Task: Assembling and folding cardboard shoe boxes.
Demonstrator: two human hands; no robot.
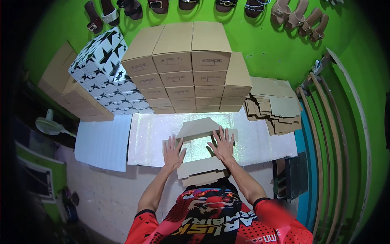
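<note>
An unfolded grey-brown cardboard box blank [199, 127] lies in front of me, its far flap tilted up. Its near flap [201, 166] reaches over the table's front edge toward my body. Between these flaps a bright, sparkly surface shows. My left hand [173, 155] rests with fingers apart at the left side of the cardboard. At the right side, my right hand [222, 147] is spread, fingers pointing away from me. Neither hand grips anything that I can see; the thumbs point inward.
Stacked brown boxes [172, 61] stand behind the glittery white table [150, 142], with star-patterned boxes [101, 69] to their left. Flat cardboard pieces [280, 105] lie at the right. A fan [49, 122] is at far left, wooden rails [325, 142] at right, sandals [225, 5] on the wall.
</note>
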